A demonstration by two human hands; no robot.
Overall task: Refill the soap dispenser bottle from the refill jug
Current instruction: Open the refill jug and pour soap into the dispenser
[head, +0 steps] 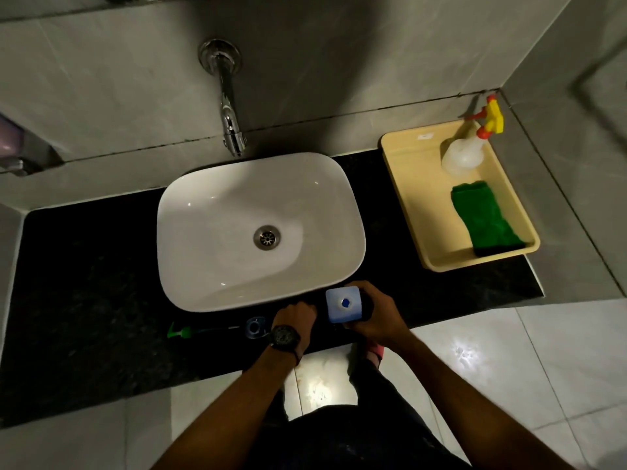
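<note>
Two hands are working at the counter's (101, 283) front edge: right hand (375, 317) is wrapping its fingers around the upright soap bottle (342, 304); left hand (298, 317) is curling beside it, grasp unclear. Pump (203, 331) is lying left.

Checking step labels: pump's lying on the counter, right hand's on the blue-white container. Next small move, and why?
Probably bring the refill jug over the open dispenser bottle and start tipping. The green pump already lies out on the counter, the right hand grips the jug, and the left hand rests beside the bottle, placed to steady it.
</note>
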